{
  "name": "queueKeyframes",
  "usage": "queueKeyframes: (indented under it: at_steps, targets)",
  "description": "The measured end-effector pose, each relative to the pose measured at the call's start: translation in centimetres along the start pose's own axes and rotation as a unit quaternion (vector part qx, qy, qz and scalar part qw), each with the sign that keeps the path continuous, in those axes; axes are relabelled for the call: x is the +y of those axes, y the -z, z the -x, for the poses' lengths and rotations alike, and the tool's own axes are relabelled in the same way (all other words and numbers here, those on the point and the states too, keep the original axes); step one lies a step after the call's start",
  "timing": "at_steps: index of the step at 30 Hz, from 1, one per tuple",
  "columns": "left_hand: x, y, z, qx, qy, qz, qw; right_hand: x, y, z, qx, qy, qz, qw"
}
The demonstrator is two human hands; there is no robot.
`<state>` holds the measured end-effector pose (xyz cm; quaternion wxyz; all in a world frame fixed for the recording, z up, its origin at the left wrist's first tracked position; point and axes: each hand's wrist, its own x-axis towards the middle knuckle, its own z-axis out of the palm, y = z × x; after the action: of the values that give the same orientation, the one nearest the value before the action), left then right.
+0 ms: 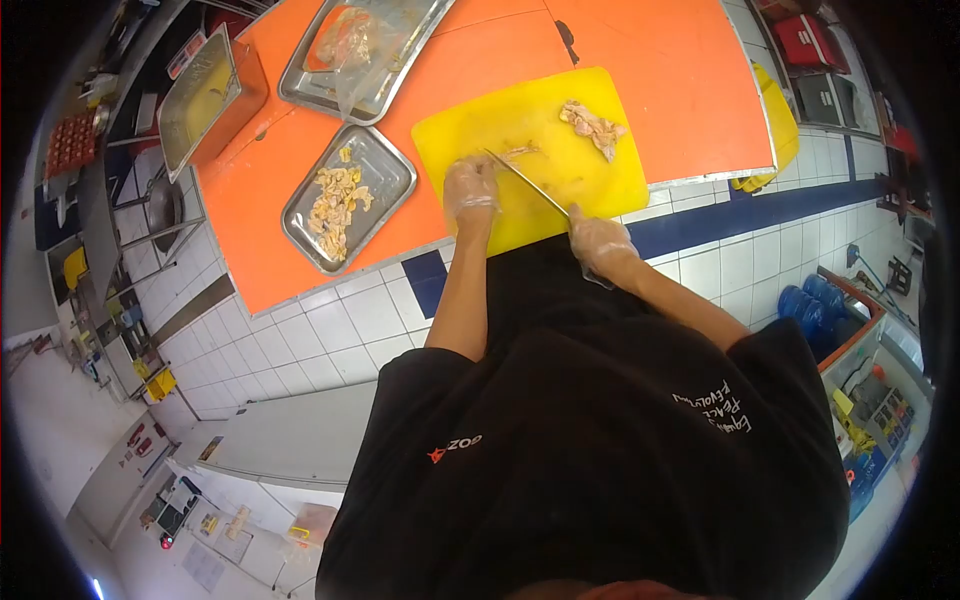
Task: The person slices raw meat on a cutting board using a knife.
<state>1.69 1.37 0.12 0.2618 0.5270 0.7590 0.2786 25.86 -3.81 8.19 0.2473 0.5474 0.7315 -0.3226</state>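
Observation:
A yellow cutting board (560, 215) lies on the orange table, near its front edge. My right hand (602, 247), in a clear plastic glove, is closed on the handle of a knife (532, 184), whose blade slants up and left over the board. My left hand (471, 186), also gloved, rests on the board's left part with fingers curled at the end of a thin strip of chicken (522, 151). The knife tip is close to those fingers. A larger heap of chicken (593, 130) sits at the board's upper right.
Left of the board, a metal tray (391, 190) holds chopped chicken pieces (338, 210). Behind it stands a larger tray (388, 92) with a plastic bag (345, 45). A deep metal container (190, 118) occupies the table's left end. Blue water bottles (812, 303) stand at right.

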Motion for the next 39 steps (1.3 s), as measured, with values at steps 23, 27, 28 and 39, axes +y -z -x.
queueKeyframes:
  at_steps: [23, 27, 28, 39]
  targets:
    - [-3.1, 1.4, 0.1, 0.096, -0.025, 0.03, 0.995, 0.9, 0.4, 0.8, 0.036, -0.004, 0.003, 0.999]
    - [-2.0, 3.0, 0.8, -0.024, 0.058, -0.034, 0.997, 1.6, 0.4, -0.7, 0.091, -0.007, 0.006, 0.996]
    - [-2.0, 3.0, 0.8, -0.024, 0.057, -0.033, 0.998, 2.0, 0.4, -1.1, 0.093, -0.008, 0.006, 0.996]
    - [0.3, 2.2, 0.8, -0.006, -0.142, -0.077, 0.987, -0.5, -1.3, 0.0, 0.142, 0.023, -0.038, 0.989]
